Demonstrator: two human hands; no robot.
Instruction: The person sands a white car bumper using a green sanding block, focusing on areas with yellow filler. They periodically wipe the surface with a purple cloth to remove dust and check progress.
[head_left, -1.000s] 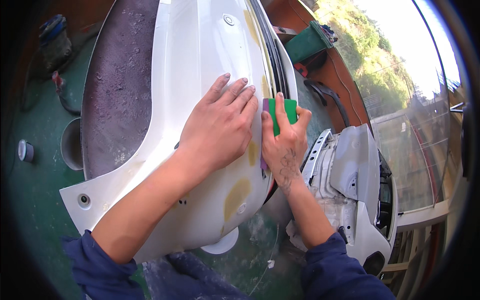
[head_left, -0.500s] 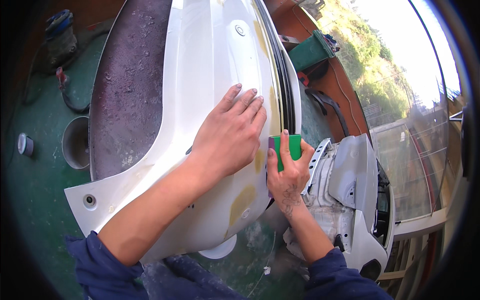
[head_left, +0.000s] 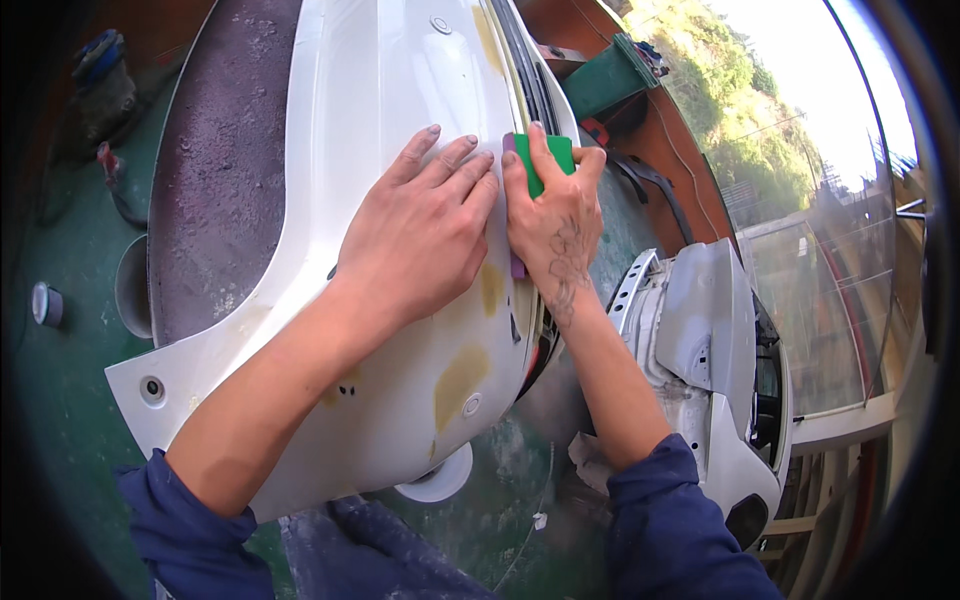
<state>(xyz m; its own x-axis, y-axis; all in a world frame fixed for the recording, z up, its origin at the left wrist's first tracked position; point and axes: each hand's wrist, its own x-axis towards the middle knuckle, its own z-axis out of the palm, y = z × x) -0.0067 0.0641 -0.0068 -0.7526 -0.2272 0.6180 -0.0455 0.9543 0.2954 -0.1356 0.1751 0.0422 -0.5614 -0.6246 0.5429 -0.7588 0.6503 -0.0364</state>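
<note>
The right hand [head_left: 555, 220] holds a green block [head_left: 562, 150] with a purple side, its fingers closed around it. The block is at the right edge of a big white bumper [head_left: 400, 90], just beside the black strip [head_left: 532, 75]. The left hand [head_left: 425, 225] is flat on the bumper, its fingers almost straight, near each other and holding nothing. Yellow patches [head_left: 462, 385] show on the white.

The block could slip off the curved edge if the right hand pushes too far out. It could scratch the black strip if it tips that way. Pressing hard on one corner could make a dent. The bumper could slide if the left hand presses too lightly.
</note>
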